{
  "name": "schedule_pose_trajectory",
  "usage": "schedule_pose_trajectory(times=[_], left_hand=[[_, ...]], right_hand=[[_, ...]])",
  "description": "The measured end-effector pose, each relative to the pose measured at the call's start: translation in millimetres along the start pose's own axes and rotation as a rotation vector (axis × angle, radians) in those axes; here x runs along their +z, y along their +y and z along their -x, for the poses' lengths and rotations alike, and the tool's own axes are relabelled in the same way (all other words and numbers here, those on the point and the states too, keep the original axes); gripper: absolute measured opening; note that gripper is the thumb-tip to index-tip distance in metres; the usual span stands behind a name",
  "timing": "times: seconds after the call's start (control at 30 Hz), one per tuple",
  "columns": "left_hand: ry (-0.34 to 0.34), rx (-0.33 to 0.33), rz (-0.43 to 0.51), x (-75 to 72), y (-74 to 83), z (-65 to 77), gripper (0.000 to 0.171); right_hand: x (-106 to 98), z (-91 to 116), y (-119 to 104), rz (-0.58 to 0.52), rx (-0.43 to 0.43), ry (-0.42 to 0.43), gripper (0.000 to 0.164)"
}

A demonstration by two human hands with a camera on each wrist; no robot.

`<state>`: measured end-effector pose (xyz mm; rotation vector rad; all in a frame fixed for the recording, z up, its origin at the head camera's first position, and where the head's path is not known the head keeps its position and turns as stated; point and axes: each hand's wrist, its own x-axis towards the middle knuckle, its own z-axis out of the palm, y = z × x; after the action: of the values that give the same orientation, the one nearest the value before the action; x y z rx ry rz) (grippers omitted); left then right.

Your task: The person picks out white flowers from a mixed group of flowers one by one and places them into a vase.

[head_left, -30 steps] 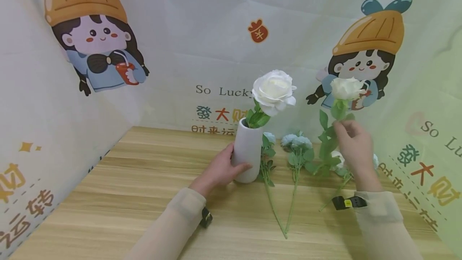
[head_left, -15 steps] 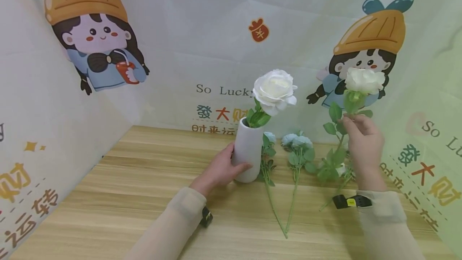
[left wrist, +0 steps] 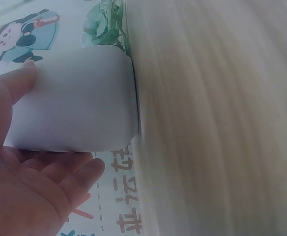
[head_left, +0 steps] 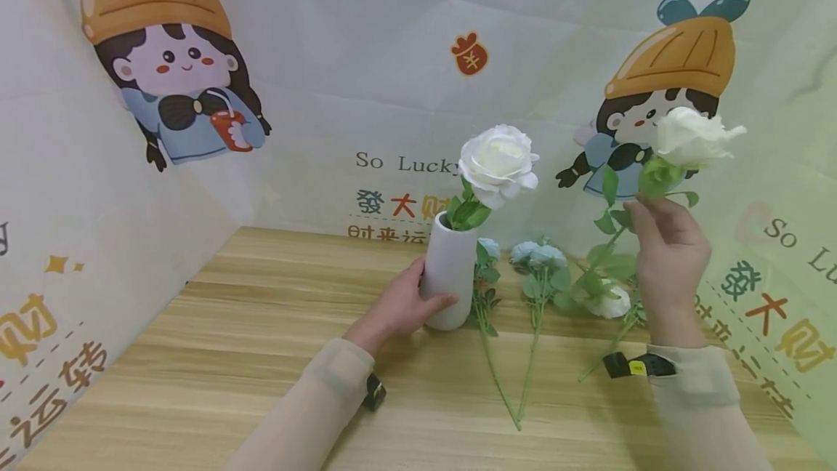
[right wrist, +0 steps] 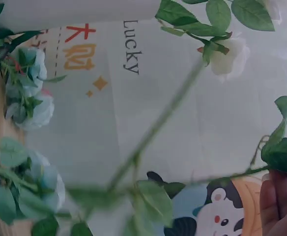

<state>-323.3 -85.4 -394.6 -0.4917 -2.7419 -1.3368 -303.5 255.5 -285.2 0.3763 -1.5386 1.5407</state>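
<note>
My left hand grips the lower part of a white vase, thumb in front and fingers on its far side. The vase stands upright on the table with one large white rose leaning right out of its mouth. To the right, my right hand pinches the leafy stem of another white rose just below its bloom, holding it above the table. In the right wrist view a smaller white rose shows on a slanting green stem; where that stem joins is blurred.
Pale blue flowers with long stems lie on the wooden table, right of the vase. A low white flower sits below my right hand. A printed cloth hangs behind the table.
My right hand has moved up and to the right with the white rose, whose bloom now tilts right. My left hand and the vase have stayed in place.
</note>
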Motion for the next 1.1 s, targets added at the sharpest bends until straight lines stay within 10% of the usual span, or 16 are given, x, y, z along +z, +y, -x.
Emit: schedule_pose_trajectory(times=[0.27,0.67,1.1], left_hand=[[-0.004,0.009,0.002,0.0,-1.5,-0.7,0.084],[-0.001,0.002,0.003,-0.2,-1.2,-0.6,0.083],[-0.003,-0.008,0.011,-0.9,-0.8,0.3,0.083]], right_hand=[[3.0,1.5,-1.6,0.325,-0.128,0.009,0.012],[11.6,6.7,-27.9,-0.126,-0.105,0.03,0.01],[26.9,16.1,-52.5,-0.198,-0.102,-0.029,0.01]])
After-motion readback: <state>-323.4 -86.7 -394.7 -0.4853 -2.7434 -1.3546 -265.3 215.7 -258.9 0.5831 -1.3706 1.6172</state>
